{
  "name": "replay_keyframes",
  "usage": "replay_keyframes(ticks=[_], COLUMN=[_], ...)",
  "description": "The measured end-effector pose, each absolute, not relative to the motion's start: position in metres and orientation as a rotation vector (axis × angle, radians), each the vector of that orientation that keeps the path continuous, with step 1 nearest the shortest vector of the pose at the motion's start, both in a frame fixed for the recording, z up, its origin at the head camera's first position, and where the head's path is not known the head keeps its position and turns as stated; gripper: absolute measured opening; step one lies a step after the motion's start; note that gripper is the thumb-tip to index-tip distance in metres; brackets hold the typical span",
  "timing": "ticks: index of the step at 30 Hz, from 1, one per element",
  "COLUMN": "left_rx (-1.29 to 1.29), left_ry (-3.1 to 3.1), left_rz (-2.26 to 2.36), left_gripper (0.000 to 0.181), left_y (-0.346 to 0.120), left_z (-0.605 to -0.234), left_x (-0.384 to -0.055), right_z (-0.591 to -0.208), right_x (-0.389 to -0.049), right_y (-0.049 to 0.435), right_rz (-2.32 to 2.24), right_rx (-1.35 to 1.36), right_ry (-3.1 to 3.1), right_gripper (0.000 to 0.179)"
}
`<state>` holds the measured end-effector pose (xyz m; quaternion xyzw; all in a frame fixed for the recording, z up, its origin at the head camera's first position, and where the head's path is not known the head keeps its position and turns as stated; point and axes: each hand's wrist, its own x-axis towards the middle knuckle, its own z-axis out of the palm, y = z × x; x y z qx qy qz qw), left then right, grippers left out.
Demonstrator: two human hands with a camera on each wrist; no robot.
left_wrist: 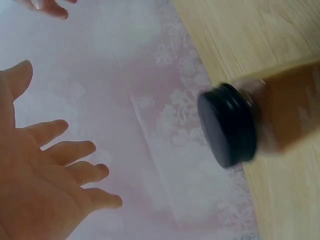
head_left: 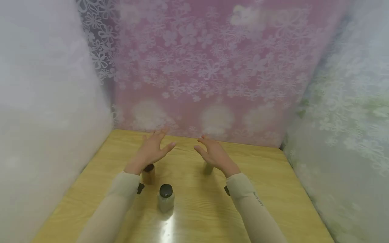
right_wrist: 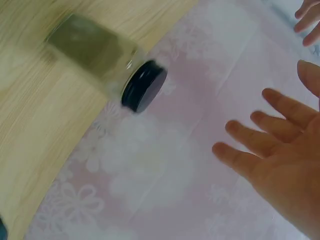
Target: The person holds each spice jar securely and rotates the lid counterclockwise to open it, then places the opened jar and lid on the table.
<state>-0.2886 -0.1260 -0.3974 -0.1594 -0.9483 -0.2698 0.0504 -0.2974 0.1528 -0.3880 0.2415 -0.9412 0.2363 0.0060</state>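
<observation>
My left hand [head_left: 151, 148] is held above the table with its fingers spread, holding nothing. Below its wrist stands a jar of brown powder-like contents [head_left: 148, 177], its dark lid facing up; the left wrist view shows this jar [left_wrist: 290, 107] apart from the fingers. My right hand [head_left: 214, 154] also hovers with fingers extended and nothing in it. Partly hidden under it is a jar with greenish contents [head_left: 208, 169], seen with its black lid [right_wrist: 145, 86] in the right wrist view. A third black-lidded jar [head_left: 165, 201], with pale greyish contents, stands nearer me, between the forearms.
All the jars stand on a light wooden table [head_left: 188, 189]. A pink flower-patterned sheet [head_left: 206, 67] rises behind its far edge. Whitish sheets [head_left: 45, 101] close in the left and right sides. Dark straps or mounts [head_left: 140, 188] show at both wrists.
</observation>
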Motion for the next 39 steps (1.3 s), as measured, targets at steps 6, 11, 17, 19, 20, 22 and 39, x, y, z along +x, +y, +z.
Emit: replay_keyframes(ticks=[6,11,17,19,20,22,39], left_rx=[-0.402,-0.288,-0.248,-0.258,-0.264,-0.292,-0.229], left_ry=[-2.818,-2.795,-2.794,-2.800,-2.799,-2.795,-2.747], left_rz=[-1.092,-1.226,-1.317,-1.354,-1.390,-1.460,-1.619], left_gripper=[0.086,0.081,0.078,0.078,0.077,0.075,0.073], left_y=[-0.153,-0.172,-0.190,-0.193,-0.195,-0.198,-0.212], left_z=[-0.406,-0.418,-0.443,-0.454,-0.460,-0.471,-0.521], left_x=[-0.271,-0.260,-0.252,-0.249,-0.247,-0.245,-0.238], right_z=[-0.385,-0.388,-0.403,-0.410,-0.412,-0.417,-0.440], right_x=[-0.296,-0.295,-0.295,-0.295,-0.294,-0.294,-0.292], right_y=[0.129,0.104,0.075,0.066,0.061,0.053,0.004], right_rz=[0.785,0.766,0.747,0.748,0.746,0.751,0.796], right_rx=[0.786,0.879,0.983,1.025,1.047,1.087,1.230], right_ry=[-2.888,-2.866,-2.859,-2.850,-2.844,-2.842,-2.906], right_gripper=[0.047,0.044,0.047,0.047,0.048,0.048,0.058])
